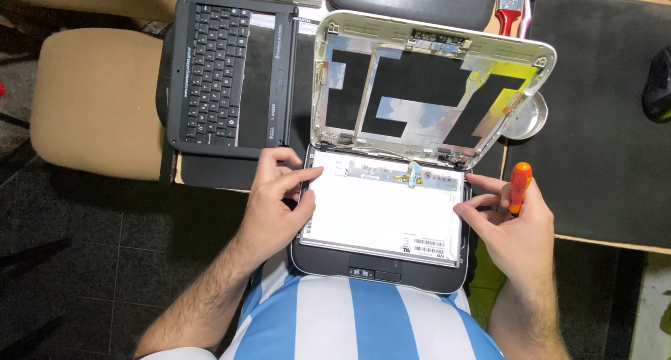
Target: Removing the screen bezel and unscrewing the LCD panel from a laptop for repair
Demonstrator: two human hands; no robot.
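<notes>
Head view: a small laptop [377, 269] with its lid cover [433, 87] opened up sits at the near edge of the counter [601, 157], partly over the person's lap. A loose screen panel [384, 206] lies face-down on the laptop base, a thin cable [412, 173] at its top edge. The left hand [276, 206] rests at the panel's left edge, fingers [302, 180] partly curled, tips touching the panel's edge, not clearly gripping. The right hand [514, 224] is at the panel's right edge, fingers closed around an orange-handled screwdriver [519, 185], index finger reaching toward the panel corner. A second black laptop [231, 73] lies near the counter's left edge. A small metal dish [528, 119] sits just right of the lid. A red-handled brush [509, 14] lies at the far edge.
</notes>
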